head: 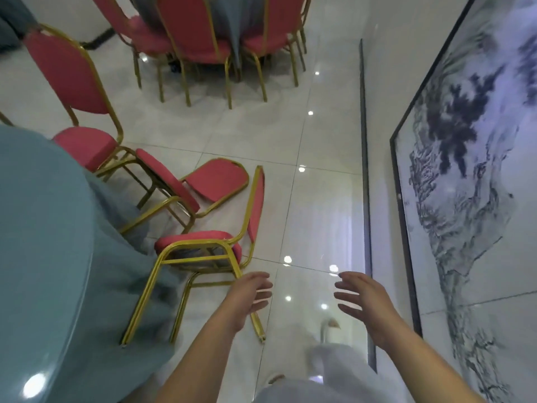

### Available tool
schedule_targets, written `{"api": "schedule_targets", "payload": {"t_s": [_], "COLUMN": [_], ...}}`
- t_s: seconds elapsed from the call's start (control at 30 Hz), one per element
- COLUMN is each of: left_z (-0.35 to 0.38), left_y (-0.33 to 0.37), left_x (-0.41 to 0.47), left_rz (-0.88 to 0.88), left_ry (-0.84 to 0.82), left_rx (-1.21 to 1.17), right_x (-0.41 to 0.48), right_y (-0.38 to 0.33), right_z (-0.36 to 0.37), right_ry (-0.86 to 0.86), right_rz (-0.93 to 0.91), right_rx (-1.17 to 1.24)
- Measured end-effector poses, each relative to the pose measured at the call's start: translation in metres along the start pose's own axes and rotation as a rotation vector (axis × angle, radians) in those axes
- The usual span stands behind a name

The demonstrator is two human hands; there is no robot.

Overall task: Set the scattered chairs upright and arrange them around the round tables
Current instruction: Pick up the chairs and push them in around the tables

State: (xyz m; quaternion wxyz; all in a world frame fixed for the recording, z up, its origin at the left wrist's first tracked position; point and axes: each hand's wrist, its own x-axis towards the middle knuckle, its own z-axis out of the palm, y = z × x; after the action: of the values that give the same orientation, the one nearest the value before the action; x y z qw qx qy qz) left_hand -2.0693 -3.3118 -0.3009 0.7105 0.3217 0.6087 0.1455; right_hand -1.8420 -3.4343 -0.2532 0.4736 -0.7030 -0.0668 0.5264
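Observation:
Two red-cushioned chairs with gold frames lie tipped over on the tiled floor. The nearer fallen chair (203,242) rests on its back with its legs pointing toward me; the farther fallen chair (215,181) lies just behind it. My left hand (250,295) hovers with relaxed fingers above one leg of the nearer chair, holding nothing. My right hand (360,298) is spread in the air to the right, also empty. An upright chair (69,80) stands at the round table (37,228) draped in teal cloth on my left.
A second round table (232,21) with several upright red chairs stands at the far end. A wall with a large framed ink painting (470,158) runs along the right. Glossy white tiles (319,184) lie open between the fallen chairs and the wall.

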Motion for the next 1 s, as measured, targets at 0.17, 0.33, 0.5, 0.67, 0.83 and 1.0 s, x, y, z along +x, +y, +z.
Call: {"api": "schedule_targets", "payload": {"t_s": [0.17,0.33,0.5,0.67,0.83,1.0], "left_z": [0.041,0.08,0.105,0.115,0.101,0.074], "left_y": [0.052,0.128,0.219,0.276,0.326,0.374], "left_x": [0.077,0.13,0.188,0.242,0.35,0.482], "left_rz": [-0.049,-0.114,-0.041,-0.052,-0.129,-0.287], "left_ry": [0.045,0.085,0.149,0.209,0.336,0.331], "left_rx": [0.056,0.117,0.036,-0.052,0.014,0.213], "right_x": [0.103,0.202,0.294,0.363,0.452,0.539], "right_y": [-0.06,-0.144,-0.211,-0.255,-0.314,-0.361], "right_z": [-0.008,-0.006,0.009,0.045,0.082,0.116], "right_ry": [0.003,-0.085,-0.165,-0.269,-0.21,-0.093], "right_rz": [0.015,0.04,0.081,0.163,0.128,0.212], "right_rx": [0.03,-0.009,-0.066,-0.207,-0.246,-0.312]}}
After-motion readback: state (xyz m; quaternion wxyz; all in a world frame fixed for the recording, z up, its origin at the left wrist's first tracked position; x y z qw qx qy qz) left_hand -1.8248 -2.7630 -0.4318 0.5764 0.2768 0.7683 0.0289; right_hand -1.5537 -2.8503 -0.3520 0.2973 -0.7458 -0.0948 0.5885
